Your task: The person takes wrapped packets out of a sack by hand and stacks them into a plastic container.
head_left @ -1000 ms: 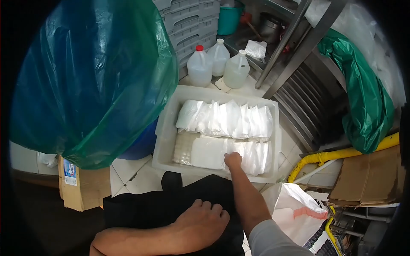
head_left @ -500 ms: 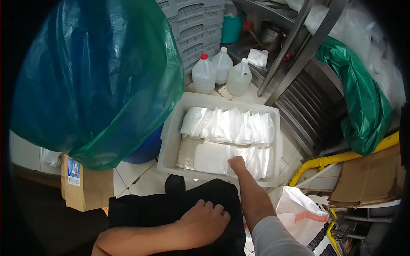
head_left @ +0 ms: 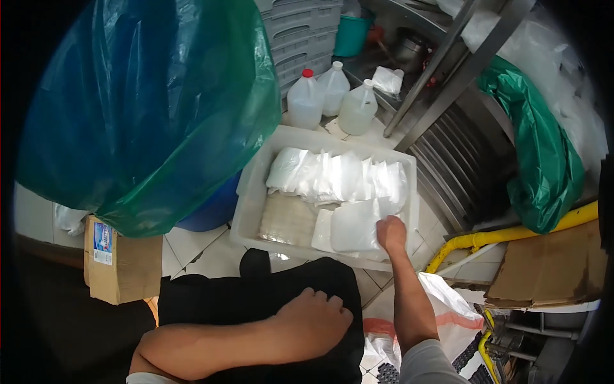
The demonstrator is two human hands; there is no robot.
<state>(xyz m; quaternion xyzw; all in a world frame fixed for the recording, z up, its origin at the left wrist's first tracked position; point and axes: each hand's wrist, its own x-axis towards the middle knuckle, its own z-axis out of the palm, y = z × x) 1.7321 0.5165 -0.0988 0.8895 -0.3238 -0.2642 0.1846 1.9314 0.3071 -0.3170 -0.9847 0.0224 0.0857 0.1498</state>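
Note:
My right hand (head_left: 391,234) is closed on the near right part of a flat white plastic packet (head_left: 355,224) in the front row of a bin. The translucent white plastic bin (head_left: 246,203) stands on the floor in front of me. Along its far side, a row of similar white packets (head_left: 332,176) leans close together. At the bin's near left lies a clear ribbed packet (head_left: 286,219). My left hand (head_left: 316,322) rests on the black cloth (head_left: 211,306) over my lap, its fingers folded under and the fingertips hidden.
A large green plastic bag (head_left: 153,109) fills the left, above a cardboard box (head_left: 131,265). Three jugs (head_left: 305,102) stand behind the bin near stacked grey crates (head_left: 306,35). To the right are a metal rack (head_left: 457,169), a yellow pipe (head_left: 473,240) and a white sack (head_left: 441,307).
My right hand has moved right along the front row, and the white packet has shifted right with it. More of the ribbed packet shows. My left hand stays on my lap.

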